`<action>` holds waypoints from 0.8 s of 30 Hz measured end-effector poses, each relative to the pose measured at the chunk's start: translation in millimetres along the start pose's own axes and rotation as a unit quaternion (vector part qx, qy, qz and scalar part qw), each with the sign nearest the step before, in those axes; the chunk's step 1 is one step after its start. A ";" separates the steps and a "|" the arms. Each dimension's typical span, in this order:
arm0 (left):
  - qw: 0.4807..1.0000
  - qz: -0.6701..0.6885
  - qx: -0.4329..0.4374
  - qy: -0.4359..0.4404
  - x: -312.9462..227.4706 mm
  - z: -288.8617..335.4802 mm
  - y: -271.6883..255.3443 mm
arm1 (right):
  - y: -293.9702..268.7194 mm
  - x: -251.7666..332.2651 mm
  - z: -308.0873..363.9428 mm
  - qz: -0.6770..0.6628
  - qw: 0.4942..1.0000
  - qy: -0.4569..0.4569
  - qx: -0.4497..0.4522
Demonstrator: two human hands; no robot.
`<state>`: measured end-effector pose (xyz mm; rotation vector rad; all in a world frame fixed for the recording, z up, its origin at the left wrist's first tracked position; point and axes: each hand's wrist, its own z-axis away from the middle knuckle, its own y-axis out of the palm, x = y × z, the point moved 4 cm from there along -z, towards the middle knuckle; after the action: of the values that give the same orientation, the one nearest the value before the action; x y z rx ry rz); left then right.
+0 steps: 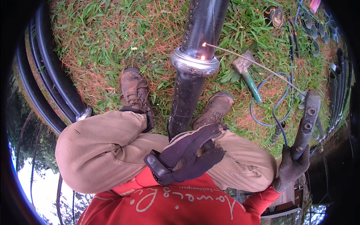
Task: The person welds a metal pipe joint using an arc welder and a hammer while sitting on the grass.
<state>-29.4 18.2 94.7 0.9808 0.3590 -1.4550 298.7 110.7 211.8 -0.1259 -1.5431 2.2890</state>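
A long black pipe [203, 24] runs from between the person's boots [135, 88] toward the far side, ringed by a silver metal collar [195, 65]. The left hand [183, 157], in a black glove, is loosely open above the lap, with nothing visible in it. The right hand [294, 165], in a knit glove, is closed around a dark electrode holder [306, 122] on the right, and a thin welding rod [258, 66] slants from it to the pipe. The rod's tip glows a little beyond the collar; a second bright spot [203, 57] sits at the collar's far edge. Whether tip and pipe touch, I cannot tell.

To weld well here, I would keep the gap at the tip short and even, hold the rod's angle steady and brace the right forearm on the thigh, since so long a rod magnifies any wobble. The free left hand could steady the right wrist, kept away from hot metal. Both knees are near the joint, so falling droplets are a risk.

The ground is grass [99, 30] strewn with brown needles, which could smoulder. More black pipes [56, 60] lie to the left, bundled pipes [339, 80] to the right. Right of the collar are a looped blue cable [264, 123], a green-handled hammer [247, 73] and, farther off, a tape measure [276, 18].
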 end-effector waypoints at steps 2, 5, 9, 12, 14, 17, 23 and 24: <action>1.000 0.004 -0.003 -0.017 -0.7 2.5 1.3 | 3.3 -0.9 -1.5 0.002 0.999 0.034 -0.014; 1.000 0.007 0.000 -0.027 2.6 3.9 3.5 | 14.0 5.2 -2.9 0.009 0.999 -0.018 -0.030; 0.998 0.055 -0.014 -0.024 3.5 5.8 3.8 | 17.0 9.7 -2.8 0.022 0.999 -0.024 -0.022; 1.000 0.011 -0.021 -0.008 3.8 3.6 4.0 | 18.2 12.2 -4.2 0.028 0.999 -0.035 -0.027; 1.000 0.023 -0.014 -0.015 2.9 1.4 3.2 | 17.9 13.6 -4.7 0.033 0.999 -0.025 -0.025; 0.999 0.016 0.001 -0.028 -3.1 -2.3 -0.5 | 15.4 4.5 -3.6 0.022 0.999 0.043 0.015; 1.000 -0.004 -0.013 -0.007 -1.3 0.5 1.3 | 17.9 12.6 -5.2 0.031 0.998 -0.046 -0.018; 0.999 -0.004 -0.033 0.018 -0.8 2.2 1.6 | 17.6 11.9 -5.4 0.031 0.998 -0.048 -0.017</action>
<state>-28.8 16.9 97.1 0.9556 0.4345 -1.4248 284.7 113.9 195.3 -0.0758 -1.6489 2.3482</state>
